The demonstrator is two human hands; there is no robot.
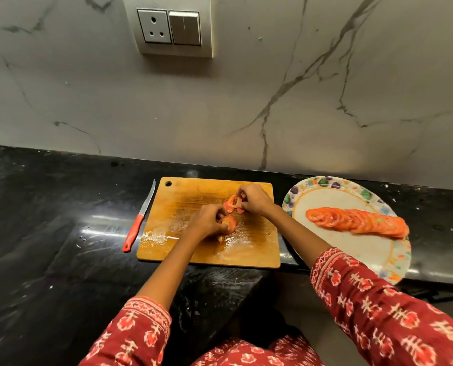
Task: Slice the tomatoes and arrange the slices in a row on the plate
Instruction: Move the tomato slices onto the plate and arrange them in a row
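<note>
A wet wooden cutting board (193, 196) lies on the black counter. Over its middle my left hand (207, 220) grips a stack of cut tomato slices (229, 222). My right hand (254, 199) pinches a few more tomato slices (231, 202) just above them. To the right sits a patterned plate (352, 260) with a row of several overlapping tomato slices (357, 220) across it. A red-handled knife (139, 219) rests on the counter just left of the board, touched by neither hand.
The black stone counter (48, 220) runs left and right, and its front edge steps back near the plate, which overhangs it. A marble wall with a socket and switch panel (174, 27) stands right behind the board.
</note>
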